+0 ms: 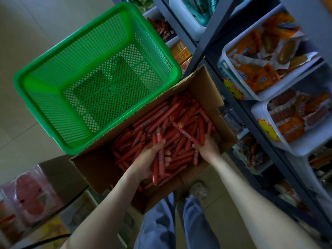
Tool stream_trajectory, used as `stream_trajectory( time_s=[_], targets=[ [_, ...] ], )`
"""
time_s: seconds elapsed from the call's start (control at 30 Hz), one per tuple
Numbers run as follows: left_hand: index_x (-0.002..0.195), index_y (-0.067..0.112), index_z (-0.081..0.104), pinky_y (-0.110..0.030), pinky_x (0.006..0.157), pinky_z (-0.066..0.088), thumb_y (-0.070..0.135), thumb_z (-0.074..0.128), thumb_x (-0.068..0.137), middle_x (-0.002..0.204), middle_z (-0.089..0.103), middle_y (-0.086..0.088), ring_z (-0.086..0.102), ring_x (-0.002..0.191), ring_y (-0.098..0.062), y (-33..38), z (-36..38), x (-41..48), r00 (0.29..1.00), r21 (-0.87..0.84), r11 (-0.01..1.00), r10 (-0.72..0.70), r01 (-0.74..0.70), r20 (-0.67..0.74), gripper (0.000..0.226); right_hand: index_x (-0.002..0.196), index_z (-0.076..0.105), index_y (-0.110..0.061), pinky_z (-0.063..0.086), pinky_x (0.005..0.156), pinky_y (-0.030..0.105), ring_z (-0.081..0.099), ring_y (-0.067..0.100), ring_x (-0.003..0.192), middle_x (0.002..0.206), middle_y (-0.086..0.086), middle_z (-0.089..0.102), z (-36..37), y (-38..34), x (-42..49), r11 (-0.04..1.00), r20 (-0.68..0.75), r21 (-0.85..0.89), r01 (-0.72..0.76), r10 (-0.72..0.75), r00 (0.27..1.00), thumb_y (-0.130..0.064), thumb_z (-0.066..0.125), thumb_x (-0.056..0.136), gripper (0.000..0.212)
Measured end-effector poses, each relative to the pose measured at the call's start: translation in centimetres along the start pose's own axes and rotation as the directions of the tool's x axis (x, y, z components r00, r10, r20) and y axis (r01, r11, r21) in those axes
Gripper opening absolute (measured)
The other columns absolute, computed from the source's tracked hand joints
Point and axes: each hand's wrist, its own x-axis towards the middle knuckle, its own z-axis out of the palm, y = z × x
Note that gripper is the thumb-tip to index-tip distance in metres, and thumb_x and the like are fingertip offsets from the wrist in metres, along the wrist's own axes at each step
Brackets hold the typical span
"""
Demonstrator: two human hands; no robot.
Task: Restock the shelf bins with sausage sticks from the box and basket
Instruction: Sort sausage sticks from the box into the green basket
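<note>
An open cardboard box [210,81] on the floor holds a heap of red sausage sticks [161,117]. Both my hands are down inside it. My left hand [149,159] is curled around a bundle of several sticks that stand up between its fingers. My right hand [208,146] grips a few sticks at the box's right side. Beside the box, to the upper left, lies a green mesh basket [45,76] with nothing visible in it. White shelf bins [231,69] with orange packets sit on the rack to the right.
The dark metal shelf rack [203,38] runs along the right, with a lower white bin [305,146] of packaged sausages. Packed goods in plastic wrap [32,198] are stacked at the lower left. My legs and a shoe [198,191] are just below the box.
</note>
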Motion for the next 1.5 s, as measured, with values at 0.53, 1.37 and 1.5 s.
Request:
stream_trajectory(
  time_s=[0.53, 1.37, 1.5],
  targets=[
    [0.120, 0.009, 0.053, -0.039, 0.069, 0.057, 0.016, 0.058, 0.093, 0.091, 0.064, -0.014, 0.066, 0.079, -0.025, 0.8, 7.9, -4.6, 0.997, -0.083, 0.994, 0.066, -0.068, -0.033, 0.028, 0.091, 0.056, -0.015, 0.036, 0.047, 0.018, 0.046, 0.007, 0.052, 0.068, 0.000, 0.052, -3.5, -2.5, -11.2, 0.928, 0.452, 0.372, 0.009, -0.189, 0.872, -0.026, 0.051, 0.096, 0.013],
    [0.090, 0.012, 0.055, -0.028, 0.059, 0.051, 0.001, 0.067, 0.083, 0.072, 0.057, -0.010, 0.059, 0.063, -0.019, 9.0, 29.5, -28.5, 0.817, 0.274, 0.770, 0.526, -0.575, 0.237, 0.017, 0.132, 0.047, -0.010, 0.045, 0.086, 0.036, 0.058, 0.032, 0.108, 0.116, 0.018, 0.062, -24.1, -11.8, -33.1, 0.838, -0.086, -0.171, 0.519, -0.537, 0.839, -0.035, 0.032, 0.102, 0.042],
    [0.095, 0.008, 0.059, -0.028, 0.057, 0.051, 0.003, 0.064, 0.083, 0.074, 0.057, -0.013, 0.059, 0.064, -0.023, 11.8, 34.2, -33.9, 0.765, 0.235, 0.732, 0.575, -0.640, 0.292, 0.013, 0.125, 0.051, -0.013, 0.046, 0.084, 0.030, 0.061, 0.020, 0.099, 0.112, 0.010, 0.064, -29.0, -14.2, -38.4, 0.776, -0.245, -0.158, 0.610, -0.630, 0.737, -0.037, 0.032, 0.102, 0.039]
  ],
)
